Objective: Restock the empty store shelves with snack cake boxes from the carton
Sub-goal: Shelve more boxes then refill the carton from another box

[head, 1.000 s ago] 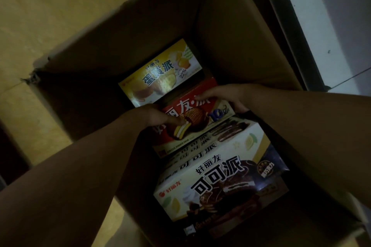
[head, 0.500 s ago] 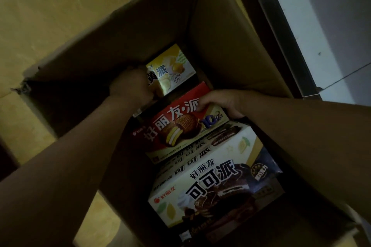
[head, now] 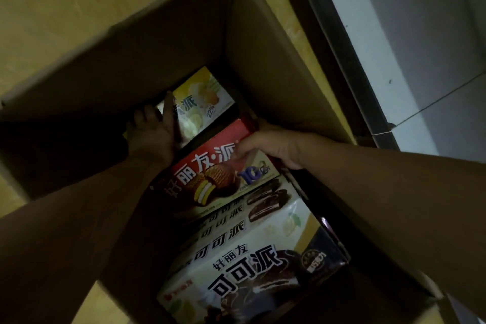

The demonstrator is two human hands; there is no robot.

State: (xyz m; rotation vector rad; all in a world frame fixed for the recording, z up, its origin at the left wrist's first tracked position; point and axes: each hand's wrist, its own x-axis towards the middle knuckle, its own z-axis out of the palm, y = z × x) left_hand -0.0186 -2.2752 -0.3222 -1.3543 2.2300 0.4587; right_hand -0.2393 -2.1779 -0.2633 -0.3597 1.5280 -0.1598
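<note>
Left hand [head: 150,134] gripped the one yellow box [head: 203,102] at the far end of the carton [head: 263,60], right hand [head: 271,144] pinched the one red box [head: 210,173] beside it, with at least two white cocoa boxes [head: 236,265] stacked nearest.

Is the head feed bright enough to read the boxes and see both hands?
Head view: dim; print on the red box and white box is legible; the carton is near black inside left, so the grip of the left hand at the yellow box is unclear; the right hand pinching the red box shows.
</note>
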